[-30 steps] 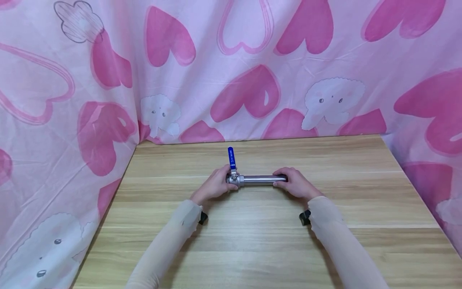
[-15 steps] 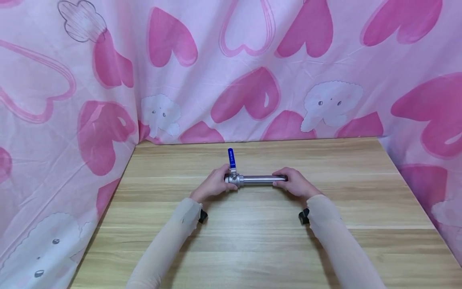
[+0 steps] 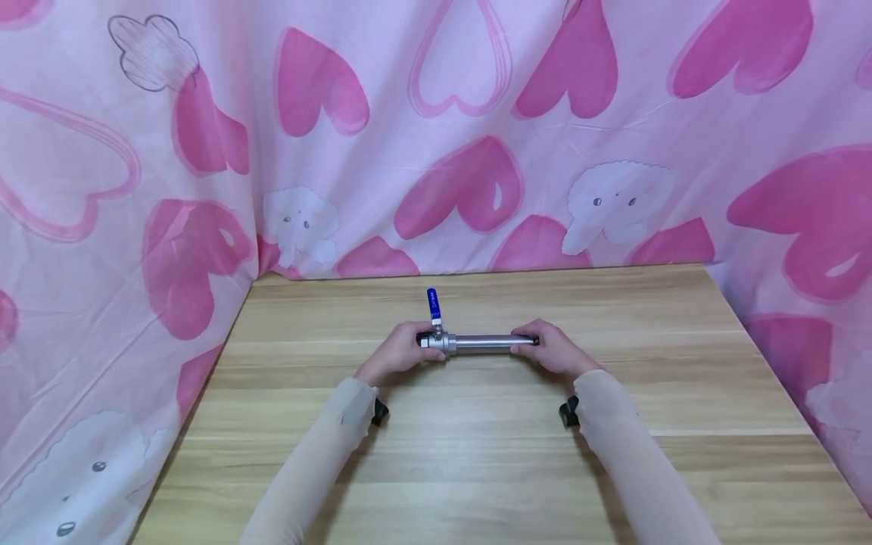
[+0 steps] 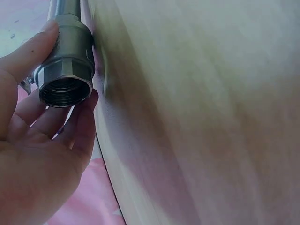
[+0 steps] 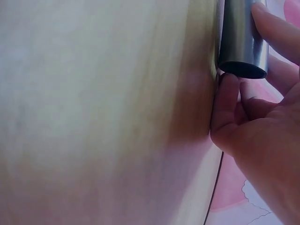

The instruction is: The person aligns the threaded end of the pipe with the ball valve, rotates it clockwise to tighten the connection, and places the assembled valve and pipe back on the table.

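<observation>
A metal ball valve (image 3: 436, 343) with a blue lever handle (image 3: 434, 305) is joined to a straight steel pipe (image 3: 484, 344), which runs to the right from it. My left hand (image 3: 400, 352) grips the valve body, thumb on the near side. The left wrist view shows the valve's open threaded end (image 4: 65, 91) facing the camera, with fingers curled beneath. At the other end, my right hand (image 3: 555, 350) holds the pipe between thumb and fingers. Its hollow end (image 5: 243, 69) shows in the right wrist view. The lever points away from me, toward the back.
The wood-grain table (image 3: 470, 469) stretches out under both arms. A pink curtain (image 3: 381, 174) with hearts hangs along the back and both sides. Black wrist devices (image 3: 379, 411) sit at the sleeve cuffs.
The lever and valve have turned slightly, and the lever looks a bit shorter. Both hands keep their hold. The whole view has shifted a little.
</observation>
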### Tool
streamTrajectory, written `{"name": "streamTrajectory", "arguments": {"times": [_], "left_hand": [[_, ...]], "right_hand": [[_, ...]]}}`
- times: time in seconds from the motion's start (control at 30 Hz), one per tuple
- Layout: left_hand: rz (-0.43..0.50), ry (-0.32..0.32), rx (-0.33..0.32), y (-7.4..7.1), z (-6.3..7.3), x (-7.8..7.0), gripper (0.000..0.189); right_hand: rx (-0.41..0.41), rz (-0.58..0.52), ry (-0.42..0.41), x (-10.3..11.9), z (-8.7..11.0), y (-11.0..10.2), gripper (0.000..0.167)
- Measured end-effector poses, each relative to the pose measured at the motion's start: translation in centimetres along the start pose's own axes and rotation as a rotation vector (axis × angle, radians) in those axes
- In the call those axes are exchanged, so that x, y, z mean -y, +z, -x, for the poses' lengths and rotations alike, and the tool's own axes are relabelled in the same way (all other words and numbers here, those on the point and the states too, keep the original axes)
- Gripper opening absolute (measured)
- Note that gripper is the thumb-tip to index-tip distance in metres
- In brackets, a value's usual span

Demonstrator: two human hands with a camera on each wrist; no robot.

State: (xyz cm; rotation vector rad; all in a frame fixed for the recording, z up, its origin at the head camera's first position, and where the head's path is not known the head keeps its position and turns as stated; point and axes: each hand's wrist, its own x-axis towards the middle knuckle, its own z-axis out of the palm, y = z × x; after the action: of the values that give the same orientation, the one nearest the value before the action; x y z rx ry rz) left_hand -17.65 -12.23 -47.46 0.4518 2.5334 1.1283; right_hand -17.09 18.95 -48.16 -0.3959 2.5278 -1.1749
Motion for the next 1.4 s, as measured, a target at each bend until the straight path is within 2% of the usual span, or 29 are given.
{"name": "streamTrajectory", "arguments": {"times": [0.23, 0.47, 0.63, 0.9, 1.27, 1.4], "left_hand": [[0.034, -0.02, 0.026, -0.4, -0.1, 0.0, 0.033], [-0.012, -0.036, 0.054, -0.8, -0.3, 0.0, 0.029], [0.011, -0.046, 0.07, -1.0, -0.7, 0.0, 0.027], [0.021, -0.024, 0.094, -1.3, -1.2, 0.8, 0.027], [0.03, -0.032, 0.136, -1.6, -1.3, 1.0, 0.026], [0.042, -0.045, 0.129, -1.7, -1.3, 1.3, 0.039]], "right_hand": [[0.0, -0.028, 0.035, 0.0, -0.1, 0.2, 0.038], [0.01, -0.017, 0.03, -0.2, -0.4, 0.2, 0.041], [0.011, -0.042, 0.066, 0.0, -0.5, 0.0, 0.044], [-0.012, -0.032, 0.073, 0.2, -0.8, 0.3, 0.049], [-0.026, -0.02, 0.07, 0.0, -1.0, 0.4, 0.05], [-0.039, -0.061, 0.096, -0.4, -0.9, -0.1, 0.054]]}}
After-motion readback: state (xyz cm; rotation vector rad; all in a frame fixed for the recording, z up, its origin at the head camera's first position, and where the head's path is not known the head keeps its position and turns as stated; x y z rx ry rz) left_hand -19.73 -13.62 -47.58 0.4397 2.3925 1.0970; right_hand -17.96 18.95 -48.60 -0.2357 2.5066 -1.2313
